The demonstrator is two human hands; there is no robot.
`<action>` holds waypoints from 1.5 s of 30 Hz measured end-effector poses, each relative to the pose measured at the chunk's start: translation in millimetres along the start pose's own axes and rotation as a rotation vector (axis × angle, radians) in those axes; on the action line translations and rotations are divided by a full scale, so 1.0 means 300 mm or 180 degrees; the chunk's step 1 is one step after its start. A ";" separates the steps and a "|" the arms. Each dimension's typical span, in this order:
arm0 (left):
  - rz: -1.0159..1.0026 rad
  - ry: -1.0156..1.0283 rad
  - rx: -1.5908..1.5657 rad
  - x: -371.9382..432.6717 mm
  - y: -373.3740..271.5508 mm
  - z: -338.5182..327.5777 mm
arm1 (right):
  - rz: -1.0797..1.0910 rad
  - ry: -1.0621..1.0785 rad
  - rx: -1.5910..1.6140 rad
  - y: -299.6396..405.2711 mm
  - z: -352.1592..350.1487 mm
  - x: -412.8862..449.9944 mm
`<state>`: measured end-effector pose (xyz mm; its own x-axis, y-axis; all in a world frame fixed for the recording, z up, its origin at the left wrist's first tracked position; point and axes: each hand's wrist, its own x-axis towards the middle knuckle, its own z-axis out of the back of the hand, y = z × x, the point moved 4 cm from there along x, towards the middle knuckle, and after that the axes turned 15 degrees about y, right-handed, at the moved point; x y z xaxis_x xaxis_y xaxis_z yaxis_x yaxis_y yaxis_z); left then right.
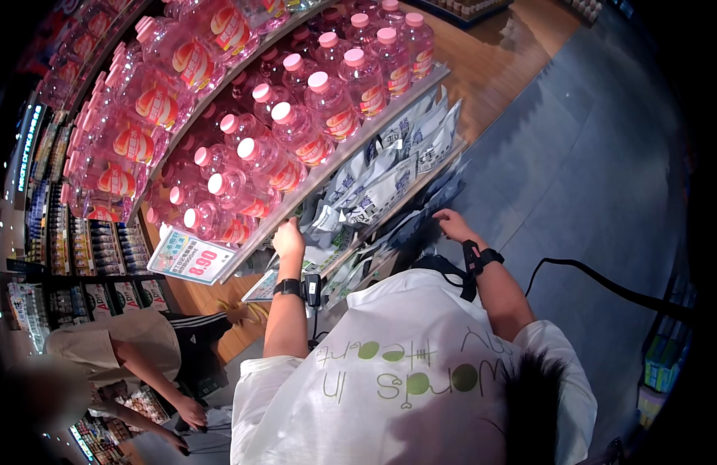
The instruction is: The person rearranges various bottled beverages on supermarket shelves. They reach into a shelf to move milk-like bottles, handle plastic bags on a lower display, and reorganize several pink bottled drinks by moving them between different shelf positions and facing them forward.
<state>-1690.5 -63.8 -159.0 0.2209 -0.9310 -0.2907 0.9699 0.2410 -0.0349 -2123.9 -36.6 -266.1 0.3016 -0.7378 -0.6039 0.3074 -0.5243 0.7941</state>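
Note:
My left hand [288, 238] reaches in at the near end of the shelf of white and grey snack bags [364, 192], just under the shelf edge. Its fingers are partly turned away, so whether they grip a bag cannot be made out. My right hand [451, 225] hangs beside the lower row of dark bags [413, 212], fingers apart and nothing visible in them. Above the bags, pink-capped bottles of pink drink [332, 110] stand in rows on a shelf. A price sign [191, 257] is fixed at that shelf's near end, left of my left hand.
More pink bottles [155, 104] fill a higher shelf. At lower left a person in a beige top [114, 349] stands close to the display. Shelves of packaged drinks [79, 232] line the far left. To my right lies grey tiled floor [567, 163], crossed by a black strap [602, 285].

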 end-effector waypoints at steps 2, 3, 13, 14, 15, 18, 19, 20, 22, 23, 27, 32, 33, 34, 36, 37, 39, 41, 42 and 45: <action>-0.0113 -0.0105 -0.0021 -0.009 0.017 -0.005 | -0.0003 0.0003 0.0023 -0.007 0.002 0.005; -0.0233 -0.0198 -0.0044 -0.015 0.025 -0.004 | -0.0019 0.0001 0.0047 -0.008 0.002 0.005; -0.0704 -0.0325 -0.0110 -0.080 0.137 0.009 | -0.0074 0.0074 0.0188 -0.043 -0.052 0.016; -0.0708 -0.0323 -0.0101 -0.079 0.135 0.005 | -0.0086 0.0090 0.0217 -0.049 -0.060 0.015; -0.0777 -0.0434 -0.0207 -0.075 0.128 0.003 | -0.0098 0.0103 0.0246 -0.050 -0.068 0.010; -0.0861 -0.0539 -0.0332 -0.096 0.151 0.016 | -0.0149 0.0061 0.0270 -0.052 -0.082 -0.004; -0.0866 -0.0534 -0.0356 -0.105 0.162 0.023 | -0.0146 0.0026 0.0283 -0.055 -0.079 -0.010; -0.0778 -0.0559 -0.0419 -0.106 0.192 0.013 | -0.0128 -0.0017 0.0290 -0.057 -0.076 -0.017; -0.0896 -0.0644 -0.0508 -0.133 0.218 0.026 | -0.0117 -0.0051 0.0302 -0.063 -0.083 -0.028; -0.0946 -0.0646 -0.0505 -0.135 0.223 0.027 | -0.0195 -0.0093 0.0361 -0.071 -0.081 -0.035; -0.1063 -0.0375 -0.0555 -0.120 0.164 0.038 | -0.0600 -0.0045 0.0441 -0.096 -0.120 -0.067; -0.1055 -0.0226 -0.0233 -0.037 0.041 0.007 | -0.0760 0.0049 0.0365 -0.099 -0.150 -0.087; -0.1005 -0.0133 -0.0085 -0.013 0.024 -0.004 | -0.0752 0.0034 0.0391 -0.107 -0.155 -0.089; -0.1020 -0.0137 -0.0091 -0.002 0.021 -0.008 | -0.0750 0.0017 0.0391 -0.116 -0.160 -0.093; -0.0828 -0.0093 0.0002 0.009 0.024 -0.018 | -0.0806 -0.0009 0.0433 -0.150 -0.177 -0.102; -0.0845 -0.0075 0.0009 0.011 0.025 -0.020 | -0.0822 -0.0018 0.0451 -0.174 -0.187 -0.107; -0.0733 -0.0034 0.0070 0.010 0.043 -0.015 | -0.0934 0.0078 0.0526 -0.217 -0.208 -0.119; -0.0651 -0.0012 0.0110 -0.010 0.077 -0.008 | -0.1027 0.0108 0.0570 -0.257 -0.228 -0.145; -0.0593 0.0035 0.0139 -0.018 0.110 -0.007 | -0.1096 0.0136 0.0602 -0.278 -0.239 -0.152; -0.0488 0.0012 0.0170 -0.056 0.192 -0.001 | -0.1169 0.0050 0.0729 -0.340 -0.250 -0.177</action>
<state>-1638.3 -34.2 -156.5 0.0695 -0.9546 -0.2895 0.9963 0.0811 -0.0284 -2103.6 87.9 -320.4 0.2238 -0.4791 -0.8488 0.1891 -0.8330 0.5200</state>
